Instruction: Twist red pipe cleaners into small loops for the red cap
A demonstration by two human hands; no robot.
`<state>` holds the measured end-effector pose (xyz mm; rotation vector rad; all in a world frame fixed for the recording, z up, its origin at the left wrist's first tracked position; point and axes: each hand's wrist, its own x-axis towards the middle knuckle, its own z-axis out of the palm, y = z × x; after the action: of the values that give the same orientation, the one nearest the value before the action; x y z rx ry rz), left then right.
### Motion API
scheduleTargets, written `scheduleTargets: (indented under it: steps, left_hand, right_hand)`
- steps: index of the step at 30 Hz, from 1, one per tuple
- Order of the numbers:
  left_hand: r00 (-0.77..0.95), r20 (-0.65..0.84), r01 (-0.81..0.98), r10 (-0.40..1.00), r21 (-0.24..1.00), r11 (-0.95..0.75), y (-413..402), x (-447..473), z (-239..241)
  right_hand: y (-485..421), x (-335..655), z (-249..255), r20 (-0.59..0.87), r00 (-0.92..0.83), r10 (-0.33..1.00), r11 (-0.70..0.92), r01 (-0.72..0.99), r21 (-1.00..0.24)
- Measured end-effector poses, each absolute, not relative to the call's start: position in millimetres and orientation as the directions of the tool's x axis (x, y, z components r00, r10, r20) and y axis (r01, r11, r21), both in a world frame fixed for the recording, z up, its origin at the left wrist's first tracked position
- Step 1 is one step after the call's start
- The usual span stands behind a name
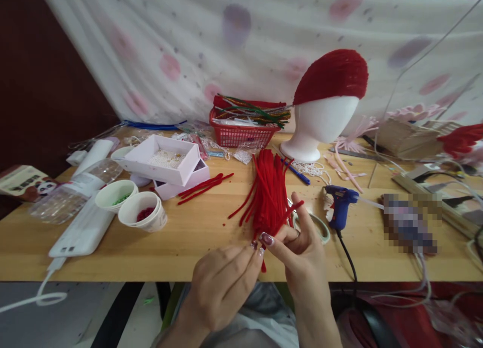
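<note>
My left hand (223,282) and my right hand (306,255) meet at the table's front edge, both closed in a pinch on a red pipe cleaner (292,213). One end of it sticks up past my right index finger; a short red end shows below the fingertips. Just beyond my hands lies a thick bundle of red pipe cleaners (270,187). A few loose red pipe cleaners (206,187) are to its left. Scissors with pale green handles (322,229) lie partly hidden behind my right hand.
A blue glue gun (337,207) stands at right, its cord running over the edge. At left are paper cups (158,221) of beads, white boxes (181,174) and a power bank (81,232). Behind are a red basket (245,137) and a white foam head (324,119) with a red covering.
</note>
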<state>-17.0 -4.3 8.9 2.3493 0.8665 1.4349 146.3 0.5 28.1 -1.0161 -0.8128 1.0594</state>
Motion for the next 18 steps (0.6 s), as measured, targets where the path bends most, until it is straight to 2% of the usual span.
scheduleTargets:
  steps: [1,3,5,6,7,8,10,12,13,16,18]
  left_hand:
    - [0.363,0.696,0.346,0.619,0.516,-0.784,-4,-20,11]
    - [0.268,0.592,0.267,0.76,0.712,-0.649,-5,-20,15]
    - [0.141,0.292,-0.006,0.946,0.956,-0.294,-4,-14,16]
    - [0.162,0.081,-0.202,0.983,0.978,-0.047,-3,-10,15]
    - [0.264,-0.107,-0.375,0.959,0.904,0.205,-1,-7,13]
    - [0.413,-0.23,-0.486,0.881,0.762,0.427,0,-4,11]
    - [0.685,-0.281,-0.51,0.672,0.474,0.718,3,0,7]
    - [0.805,-0.25,-0.45,0.538,0.334,0.828,5,3,5]
    - [0.819,-0.243,-0.436,0.52,0.327,0.839,6,4,4]
    - [0.781,-0.244,-0.443,0.575,0.434,0.785,5,8,7]
    - [0.718,-0.257,-0.425,0.647,0.574,0.7,3,11,11]
  right_hand:
    - [1,147,28,0.046,0.285,0.958,0.135,-0.302,-0.944]
    - [1,147,28,0.055,0.267,0.962,0.137,-0.3,-0.944]
    - [2,147,29,0.094,0.268,0.959,0.177,-0.305,-0.936]
    - [3,147,29,0.114,0.269,0.956,0.198,-0.31,-0.93]
    - [4,148,29,0.128,0.266,0.955,0.212,-0.318,-0.924]
    - [4,148,29,0.135,0.255,0.957,0.217,-0.326,-0.92]
    - [5,149,28,0.138,0.22,0.966,0.208,-0.341,-0.917]
    - [5,150,28,0.138,0.193,0.971,0.199,-0.347,-0.916]
    - [4,150,28,0.139,0.186,0.973,0.198,-0.349,-0.916]
    - [2,150,30,0.126,0.184,0.975,0.184,-0.345,-0.92]
    - [0,148,32,0.114,0.197,0.974,0.173,-0.312,-0.934]
